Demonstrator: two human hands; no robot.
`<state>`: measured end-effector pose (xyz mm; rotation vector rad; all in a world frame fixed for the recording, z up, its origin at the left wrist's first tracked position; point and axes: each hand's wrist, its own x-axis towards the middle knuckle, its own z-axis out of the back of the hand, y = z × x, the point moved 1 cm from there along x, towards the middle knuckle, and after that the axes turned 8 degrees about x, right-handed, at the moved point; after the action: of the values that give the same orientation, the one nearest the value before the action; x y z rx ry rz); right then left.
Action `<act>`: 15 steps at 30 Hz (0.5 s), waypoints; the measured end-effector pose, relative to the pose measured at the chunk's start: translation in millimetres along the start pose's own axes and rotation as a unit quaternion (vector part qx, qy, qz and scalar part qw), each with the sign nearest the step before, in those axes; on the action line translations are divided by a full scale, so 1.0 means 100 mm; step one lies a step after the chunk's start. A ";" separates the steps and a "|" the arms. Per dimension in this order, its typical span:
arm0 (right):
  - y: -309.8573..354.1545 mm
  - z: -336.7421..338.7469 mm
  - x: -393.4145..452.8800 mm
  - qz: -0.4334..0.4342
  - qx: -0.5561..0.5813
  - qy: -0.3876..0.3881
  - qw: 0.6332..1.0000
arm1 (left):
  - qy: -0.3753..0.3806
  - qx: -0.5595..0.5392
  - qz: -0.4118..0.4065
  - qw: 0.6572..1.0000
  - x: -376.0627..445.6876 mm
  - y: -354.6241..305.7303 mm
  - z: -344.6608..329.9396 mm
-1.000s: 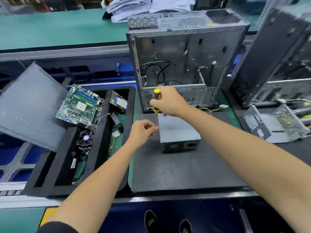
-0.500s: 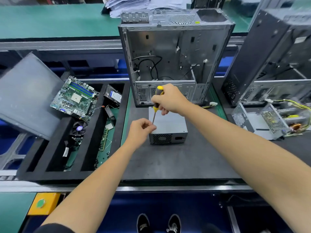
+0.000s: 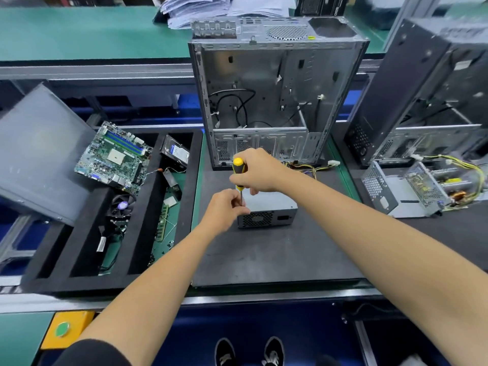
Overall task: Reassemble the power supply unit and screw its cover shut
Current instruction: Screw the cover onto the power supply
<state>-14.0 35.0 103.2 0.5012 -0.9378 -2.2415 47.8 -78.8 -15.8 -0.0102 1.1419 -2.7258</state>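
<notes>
Steel box, the PSU sits flat on the black mat just in front of the open case, vent grille facing the person; it looks rigid and fairly heavy, unlikely to slide under downward pressure, though its sheet cover may flex near the edges. Right hand has its fingers wrapped round the driver, held upright over the PSU's left top corner; left hand, at that same corner, pinches the shaft near the tip, fingers curled; whether a screw is there I cannot tell. Best hold on the PSU is by its solid side walls, away from the grille and the cables behind it.
</notes>
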 end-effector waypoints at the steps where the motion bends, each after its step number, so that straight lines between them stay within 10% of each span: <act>1: -0.01 0.00 0.00 -0.001 0.004 0.001 1.000 | -0.001 -0.003 -0.001 1.000 0.00 0.01 0.00; 15: 0.00 0.08 0.10 -0.014 -0.013 0.059 0.998 | 0.057 -0.058 0.000 0.997 -0.07 0.14 0.17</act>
<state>-25.6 31.6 107.5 0.6303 -0.8465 -2.2198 58.6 -99.4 -13.1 0.1327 1.3291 -2.6863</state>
